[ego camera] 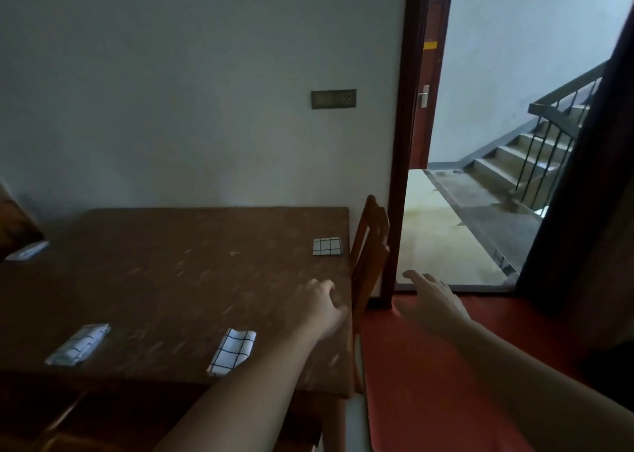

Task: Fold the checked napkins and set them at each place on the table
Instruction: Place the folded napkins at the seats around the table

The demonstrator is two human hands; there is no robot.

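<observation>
A brown table point(178, 280) fills the left half of the view. A folded checked napkin point(327, 246) lies flat near its far right corner. Another folded checked napkin point(232, 350) lies near the front edge, and a third napkin point(79, 344) lies further left along that edge. A fourth white cloth point(27, 250) shows at the far left edge. My left hand point(320, 309) hovers over the table's right side, fingers loosely curled, holding nothing. My right hand point(433, 300) reaches forward beyond the table's right edge, fingers relaxed and empty.
A wooden chair point(368, 256) stands against the table's right side. Behind it an open doorway point(446, 177) leads to a landing with stairs point(521, 156) and a railing. The floor point(429, 383) on the right is red. A white wall backs the table.
</observation>
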